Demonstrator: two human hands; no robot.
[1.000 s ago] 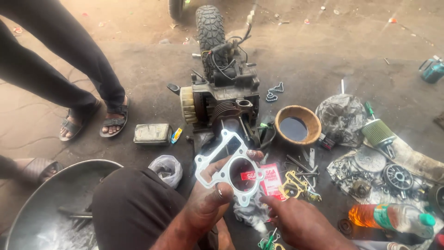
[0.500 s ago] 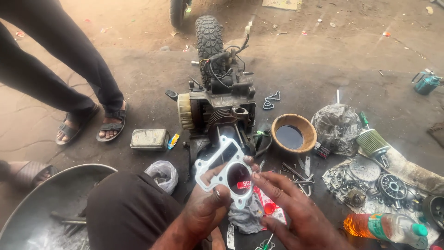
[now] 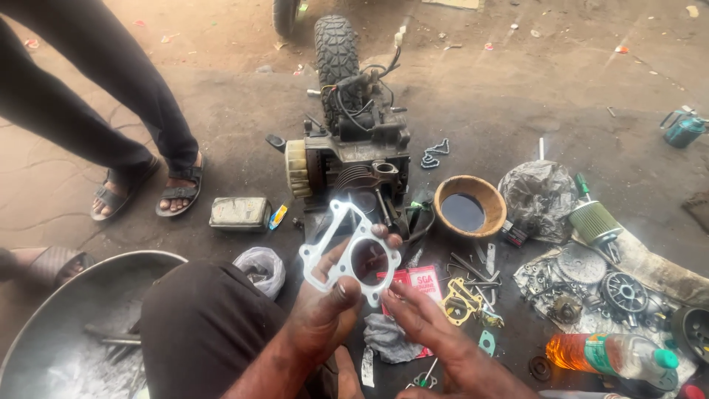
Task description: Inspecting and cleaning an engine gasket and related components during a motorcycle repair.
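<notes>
My left hand point(image 3: 325, 310) holds up a white flat gasket point(image 3: 347, 251) with a large round hole, thumb on its lower edge and fingertips behind it. My right hand point(image 3: 428, 325) is just below and to the right, fingers spread, fingertips near the gasket's lower right corner and over a red packet point(image 3: 422, 281). Beyond the gasket sits a dismantled small engine point(image 3: 354, 162) with a finned cylinder, a connecting rod and a knobbly tyre point(image 3: 336, 52) behind it.
A person in sandals point(image 3: 177, 193) stands at the left. A big metal basin point(image 3: 59, 332) lies at lower left. A bowl of dark oil point(image 3: 469, 205), an air filter point(image 3: 594, 222), gears and spanners on a cloth point(image 3: 591, 273), an orange-liquid bottle point(image 3: 613, 355) lie right.
The view has shifted slightly and the gasket has tilted and risen a little in my left hand. My right hand has slipped lower, away from the gasket's hole toward its corner.
</notes>
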